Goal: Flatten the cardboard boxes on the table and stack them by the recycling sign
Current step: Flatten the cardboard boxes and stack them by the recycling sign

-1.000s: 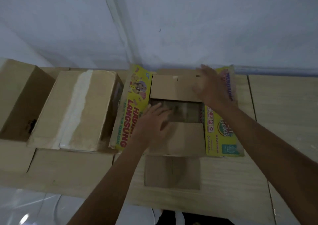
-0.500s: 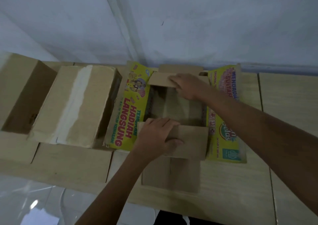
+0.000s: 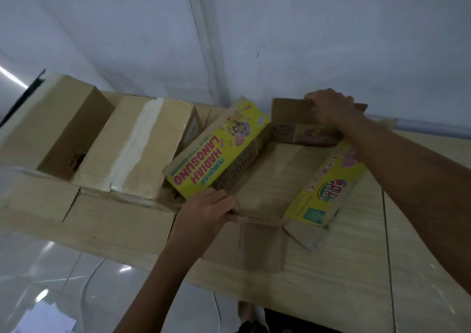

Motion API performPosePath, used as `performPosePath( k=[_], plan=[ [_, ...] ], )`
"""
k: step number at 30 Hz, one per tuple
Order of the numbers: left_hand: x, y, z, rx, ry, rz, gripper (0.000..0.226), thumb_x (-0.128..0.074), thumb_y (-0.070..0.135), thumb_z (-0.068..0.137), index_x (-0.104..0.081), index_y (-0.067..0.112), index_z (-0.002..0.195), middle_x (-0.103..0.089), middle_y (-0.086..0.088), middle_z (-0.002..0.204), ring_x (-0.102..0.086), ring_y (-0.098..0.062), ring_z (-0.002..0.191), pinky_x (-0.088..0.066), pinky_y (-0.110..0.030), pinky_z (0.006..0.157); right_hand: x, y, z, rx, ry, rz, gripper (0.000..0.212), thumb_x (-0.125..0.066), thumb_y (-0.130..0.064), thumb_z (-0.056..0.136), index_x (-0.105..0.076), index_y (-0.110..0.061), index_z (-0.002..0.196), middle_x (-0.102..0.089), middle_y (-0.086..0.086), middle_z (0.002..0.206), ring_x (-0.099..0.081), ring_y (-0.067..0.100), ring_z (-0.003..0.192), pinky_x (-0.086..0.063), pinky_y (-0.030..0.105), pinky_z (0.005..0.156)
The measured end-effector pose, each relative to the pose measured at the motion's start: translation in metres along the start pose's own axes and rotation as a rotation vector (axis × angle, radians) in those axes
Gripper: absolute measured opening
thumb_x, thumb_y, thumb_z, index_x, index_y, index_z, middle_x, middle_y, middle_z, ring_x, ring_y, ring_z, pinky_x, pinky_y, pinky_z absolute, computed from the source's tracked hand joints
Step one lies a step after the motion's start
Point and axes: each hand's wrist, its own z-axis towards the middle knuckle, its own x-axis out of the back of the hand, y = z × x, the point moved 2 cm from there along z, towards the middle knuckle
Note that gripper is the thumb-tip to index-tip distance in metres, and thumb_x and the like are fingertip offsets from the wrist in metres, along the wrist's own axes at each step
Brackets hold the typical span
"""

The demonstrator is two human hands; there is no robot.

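Note:
A yellow printed cardboard box (image 3: pixel 216 151) stands open on the wooden table (image 3: pixel 356 269), and bare table shows through its open middle. My left hand (image 3: pixel 206 210) grips the near wall of this box at its left corner. Over at the far side, my right hand (image 3: pixel 328 108) grips the top edge of the far flap. The box's near flap (image 3: pixel 254 246) lies flat on the table towards me. The right yellow side (image 3: pixel 328 187) leans outward.
A taped brown box (image 3: pixel 137 144) lies just left of the yellow one, with an open brown box (image 3: pixel 58 126) beyond it at the far left. Their flaps (image 3: pixel 114 220) spread over the table's front edge. A white wall (image 3: pixel 280 39) runs behind; shiny floor (image 3: pixel 51 281) lies below.
Both inner flaps have been pulled apart, so the box's middle now stands open down to the table. My right hand moved to the far flap's edge; my left hand shifted to the near wall's corner.

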Motion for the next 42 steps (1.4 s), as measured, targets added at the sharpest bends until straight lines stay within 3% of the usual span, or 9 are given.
performPosePath(
  k=[6,9,16,20,24,26,29,36,42],
  plan=[
    [0.01,-0.012,-0.009,0.174,0.069,0.058,0.019,-0.079,0.026,0.084,-0.06,0.024,0.083,-0.061,0.011,0.085,-0.058,-0.013,0.081,-0.05,-0.03,0.06,-0.007,0.052,-0.001,0.045,-0.176,0.049,0.039,-0.057,-0.007,0.095,-0.062,-0.026,0.128,-0.054,0.011,0.14,-0.048,0.037,0.127,-0.034,0.064,0.106],
    [0.008,-0.039,0.012,0.351,0.075,0.091,0.024,-0.079,0.034,0.081,-0.061,0.022,0.091,-0.063,0.004,0.099,-0.06,-0.02,0.09,-0.05,-0.031,0.062,0.003,0.05,-0.022,0.066,-0.191,-0.033,0.035,-0.058,-0.008,0.096,-0.065,-0.024,0.126,-0.055,0.009,0.138,-0.044,0.036,0.132,-0.016,0.068,0.113],
    [-0.002,-0.09,0.065,0.6,-0.098,0.149,0.04,-0.074,0.041,0.081,-0.059,0.025,0.115,-0.063,-0.007,0.116,-0.054,-0.035,0.111,-0.043,-0.045,0.094,0.011,0.04,-0.063,0.046,-0.18,0.012,0.049,-0.055,0.009,0.09,-0.074,-0.033,0.107,-0.06,0.0,0.136,-0.042,0.028,0.135,0.003,0.07,0.111],
    [-0.003,-0.091,0.07,0.636,-0.082,0.33,0.041,-0.067,0.052,0.086,-0.058,0.034,0.121,-0.071,-0.002,0.103,-0.063,-0.029,0.102,-0.039,-0.046,0.1,-0.013,0.053,-0.086,-0.007,0.266,0.081,0.022,-0.07,-0.027,0.089,-0.072,-0.034,0.11,-0.057,0.004,0.136,-0.039,0.029,0.134,-0.017,0.069,0.11],
    [-0.007,-0.076,0.068,0.544,0.03,0.261,0.041,-0.07,0.046,0.086,-0.059,0.029,0.122,-0.073,-0.006,0.095,-0.07,-0.032,0.081,-0.051,-0.039,0.072,-0.053,0.025,-0.132,-0.625,0.894,0.956,0.062,-0.066,-0.043,0.087,-0.048,-0.017,0.141,-0.044,0.012,0.147,-0.039,0.028,0.137,-0.03,0.038,0.116],
    [-0.008,-0.067,0.069,0.539,0.044,0.29,0.048,-0.068,0.047,0.088,-0.057,0.029,0.131,-0.074,-0.011,0.095,-0.069,-0.035,0.076,-0.048,-0.036,0.061,-0.084,-0.012,-0.145,-0.98,0.697,1.53,0.087,-0.066,-0.065,0.078,-0.037,-0.023,0.148,-0.039,0.006,0.151,-0.045,0.024,0.132,-0.041,0.042,0.108],
    [-0.004,-0.051,0.073,0.61,0.049,0.241,0.071,-0.068,0.051,0.087,-0.04,0.03,0.149,-0.071,-0.009,0.112,-0.07,-0.037,0.085,-0.05,-0.038,0.063,-0.113,-0.065,-0.146,-0.845,0.131,1.822,0.128,-0.065,-0.093,0.043,-0.027,-0.036,0.152,-0.034,-0.003,0.157,-0.045,0.025,0.134,-0.043,0.054,0.105],
    [0.014,0.017,0.075,0.469,0.095,0.357,0.037,-0.071,0.021,0.084,-0.07,0.033,0.119,-0.066,-0.003,0.09,-0.066,-0.031,0.07,-0.028,-0.026,0.051,-0.067,-0.131,-0.108,-0.475,0.048,1.989,0.133,-0.092,-0.048,0.055,0.005,-0.059,0.145,-0.052,0.001,0.144,-0.059,0.023,0.123,-0.05,0.059,0.097],
    [0.008,0.09,0.078,0.303,0.073,0.351,0.051,-0.067,0.019,0.085,-0.059,0.036,0.133,-0.057,-0.001,0.099,-0.057,-0.022,0.082,-0.028,-0.027,0.047,-0.031,-0.102,-0.113,-0.477,0.307,2.096,0.061,-0.052,0.0,0.092,-0.034,-0.027,0.145,-0.067,0.009,0.108,-0.07,0.021,0.079,-0.059,0.034,0.061]
  ],
)
